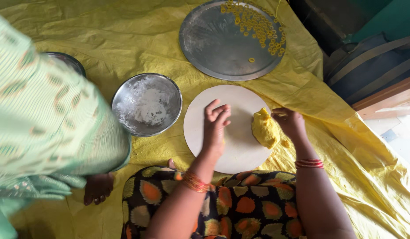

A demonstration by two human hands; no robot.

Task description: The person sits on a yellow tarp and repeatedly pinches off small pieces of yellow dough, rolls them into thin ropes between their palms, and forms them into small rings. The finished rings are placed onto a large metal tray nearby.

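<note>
Two hands [215, 126] [290, 123], one dough lump [264, 129], one board [240, 152]

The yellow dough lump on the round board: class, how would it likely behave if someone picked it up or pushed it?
The dough lump looks soft: its surface is uneven and dented, so it would probably squash rather than stay stiff. It sits flat and irregular on the round board, so it likely would not roll. The right hand touches it at the edge; crumbs beside it suggest bits may break off.

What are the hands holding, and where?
The right hand pinches the top edge of the yellow dough lump. The left hand lies flat on the round board, gripping nothing visible.
</note>
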